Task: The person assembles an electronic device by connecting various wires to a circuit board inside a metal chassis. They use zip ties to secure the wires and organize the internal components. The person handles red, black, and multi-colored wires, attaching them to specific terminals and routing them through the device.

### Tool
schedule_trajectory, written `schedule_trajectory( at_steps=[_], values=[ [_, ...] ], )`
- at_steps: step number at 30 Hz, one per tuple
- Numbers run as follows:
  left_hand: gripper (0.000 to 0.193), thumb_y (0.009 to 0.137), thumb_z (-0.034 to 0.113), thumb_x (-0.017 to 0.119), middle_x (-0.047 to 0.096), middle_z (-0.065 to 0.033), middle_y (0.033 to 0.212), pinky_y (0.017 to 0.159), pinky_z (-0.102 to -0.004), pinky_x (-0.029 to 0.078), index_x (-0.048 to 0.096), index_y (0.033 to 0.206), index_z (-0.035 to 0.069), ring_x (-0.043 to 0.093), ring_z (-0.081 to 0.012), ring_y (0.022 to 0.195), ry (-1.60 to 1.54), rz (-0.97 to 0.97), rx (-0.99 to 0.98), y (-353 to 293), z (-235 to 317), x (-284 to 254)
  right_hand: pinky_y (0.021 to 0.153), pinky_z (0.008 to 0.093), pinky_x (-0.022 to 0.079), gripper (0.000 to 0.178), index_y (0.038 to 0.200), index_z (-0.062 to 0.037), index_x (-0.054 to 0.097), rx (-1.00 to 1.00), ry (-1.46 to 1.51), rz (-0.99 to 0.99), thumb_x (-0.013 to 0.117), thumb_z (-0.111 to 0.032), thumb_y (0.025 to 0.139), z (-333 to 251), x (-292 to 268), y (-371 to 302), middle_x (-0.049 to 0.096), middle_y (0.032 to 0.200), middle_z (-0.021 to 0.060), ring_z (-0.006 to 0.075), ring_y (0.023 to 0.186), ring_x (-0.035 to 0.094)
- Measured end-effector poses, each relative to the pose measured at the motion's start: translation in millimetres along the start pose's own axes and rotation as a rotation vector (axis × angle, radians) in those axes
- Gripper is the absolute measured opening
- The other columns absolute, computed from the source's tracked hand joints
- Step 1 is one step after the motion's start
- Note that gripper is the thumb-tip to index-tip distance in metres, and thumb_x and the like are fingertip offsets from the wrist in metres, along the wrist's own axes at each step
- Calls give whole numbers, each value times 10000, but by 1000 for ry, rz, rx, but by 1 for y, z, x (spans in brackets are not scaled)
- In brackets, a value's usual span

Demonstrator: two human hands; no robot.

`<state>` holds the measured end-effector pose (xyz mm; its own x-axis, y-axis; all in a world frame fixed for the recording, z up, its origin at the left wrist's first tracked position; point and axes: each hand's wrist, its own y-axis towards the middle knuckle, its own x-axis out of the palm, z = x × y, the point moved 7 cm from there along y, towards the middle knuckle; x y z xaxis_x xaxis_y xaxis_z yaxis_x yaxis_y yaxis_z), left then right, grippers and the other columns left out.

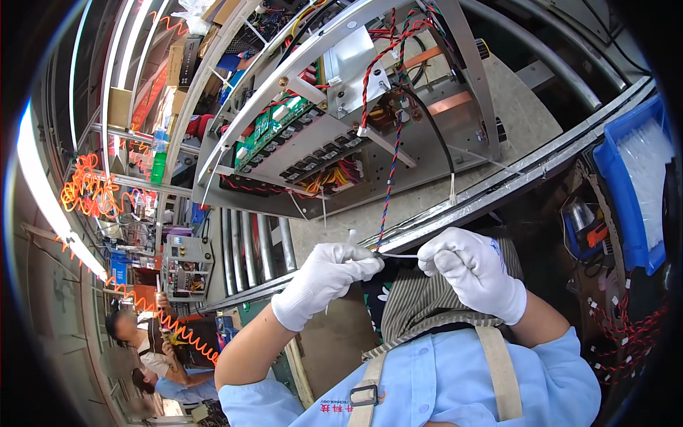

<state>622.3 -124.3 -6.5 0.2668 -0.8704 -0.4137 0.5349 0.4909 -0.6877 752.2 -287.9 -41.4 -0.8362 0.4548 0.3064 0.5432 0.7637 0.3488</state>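
Note:
In a white glove, my left hand (329,276) pinches the lower end of a twisted red, blue and black wire bundle (388,191). That bundle hangs down from an open metal chassis (327,203). A thin white cable tie (400,255) stretches from the wires at my left fingertips across to my right hand (472,273), also gloved, whose closed fingers grip its other end. The glove hides the wire ends. Beyond both hands, the chassis holds a green circuit board (276,127), and a black cable (435,124) with a white end hangs from it.
The chassis stands on a roller conveyor with a metal rail (512,176) in front of me. To the right are a blue bin (613,186) of clear plastic pieces and red-black wires (626,334). Orange coiled hoses (92,188) hang left; two people sit at lower left.

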Motion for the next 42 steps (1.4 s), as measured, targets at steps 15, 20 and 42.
schedule_trajectory(
  at_steps=[15,20,42],
  values=[
    [132,785,13,742,619,-5,814,689,-231,434,620,755,52,559,-80,743,0,121,141,2,2,1,637,350,488,120,958,-32,623,-112,-177,-77,586,-143,930,-13,2,17,635,791,124,291,704,631],
    [115,793,50,746,622,1,809,687,-230,430,631,789,46,554,-74,727,29,86,132,0,7,4,641,347,491,123,949,-35,623,-74,-132,-78,585,-151,933,-10,3,17,642,802,122,288,710,633],
    [154,815,116,757,560,52,724,467,-191,273,611,797,71,412,-2,548,-83,88,234,3,2,14,652,334,519,123,988,-3,618,-123,-189,27,604,-86,898,-3,12,15,662,817,129,280,738,666]
  ],
)
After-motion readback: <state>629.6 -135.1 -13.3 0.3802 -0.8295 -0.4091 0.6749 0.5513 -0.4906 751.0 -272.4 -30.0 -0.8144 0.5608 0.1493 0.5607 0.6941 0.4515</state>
